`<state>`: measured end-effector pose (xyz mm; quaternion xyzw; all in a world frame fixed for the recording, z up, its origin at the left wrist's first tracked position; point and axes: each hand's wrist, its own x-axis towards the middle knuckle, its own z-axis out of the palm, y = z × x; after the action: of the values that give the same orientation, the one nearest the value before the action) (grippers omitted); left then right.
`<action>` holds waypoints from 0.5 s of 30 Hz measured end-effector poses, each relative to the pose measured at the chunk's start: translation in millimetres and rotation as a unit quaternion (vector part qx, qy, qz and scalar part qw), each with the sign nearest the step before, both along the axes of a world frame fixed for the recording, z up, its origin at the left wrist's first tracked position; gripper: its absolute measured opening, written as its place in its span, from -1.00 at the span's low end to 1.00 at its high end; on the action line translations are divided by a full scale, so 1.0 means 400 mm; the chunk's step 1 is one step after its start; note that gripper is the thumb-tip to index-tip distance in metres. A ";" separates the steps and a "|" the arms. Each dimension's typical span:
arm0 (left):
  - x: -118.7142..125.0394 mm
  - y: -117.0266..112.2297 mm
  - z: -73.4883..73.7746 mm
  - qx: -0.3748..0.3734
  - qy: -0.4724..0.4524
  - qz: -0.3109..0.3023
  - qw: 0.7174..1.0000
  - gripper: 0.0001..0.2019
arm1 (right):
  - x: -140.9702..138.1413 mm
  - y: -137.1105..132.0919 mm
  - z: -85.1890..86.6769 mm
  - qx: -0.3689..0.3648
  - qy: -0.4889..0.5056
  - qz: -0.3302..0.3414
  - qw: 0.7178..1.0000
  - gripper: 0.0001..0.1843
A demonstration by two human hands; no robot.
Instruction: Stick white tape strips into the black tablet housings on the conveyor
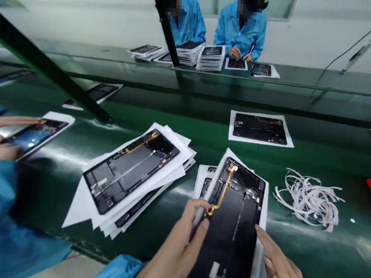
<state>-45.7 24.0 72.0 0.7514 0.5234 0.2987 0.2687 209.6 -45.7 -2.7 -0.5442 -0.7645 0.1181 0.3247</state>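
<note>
A black tablet housing (230, 228) with an orange flex cable (222, 193) along its upper left side lies tilted on white paper in front of me. My left hand (182, 241) pinches its left edge, thumb on the inner side near the cable's lower end. Against the right edge rest the fingers of my right hand (280, 266), curled around the housing and paper. A small yellowish thing shows among the right fingers; its kind is unclear. Under the housing, more housings on paper (201, 179) stick out at the left.
Left of me stands a pile of housings and paper (131, 173). Another housing (260, 128) lies farther back, white strips (312, 200) to the right. A neighbour's hands (2, 139) hold a tablet part at far left. A green post (50, 66) slants across; two people work behind.
</note>
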 end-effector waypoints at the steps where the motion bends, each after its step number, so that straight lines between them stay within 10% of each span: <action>1: -0.021 0.049 0.013 0.008 -0.016 0.003 1.000 -0.76 | 0.000 0.000 -0.002 0.012 0.001 -0.006 1.000 -0.24; 9: -0.136 0.642 0.141 -0.102 -0.090 0.073 0.988 -0.30 | -0.054 0.069 -0.022 0.047 0.069 -0.039 0.996 -0.48; 15: -0.110 0.886 0.122 -0.079 0.010 0.134 0.988 -0.36 | -0.062 0.075 -0.054 0.000 0.200 -0.130 0.971 -0.67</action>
<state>-89.6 378.4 120.7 0.6538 0.6440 0.2821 0.2797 185.0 -15.6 -24.2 -0.6045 -0.6066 0.1808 0.4836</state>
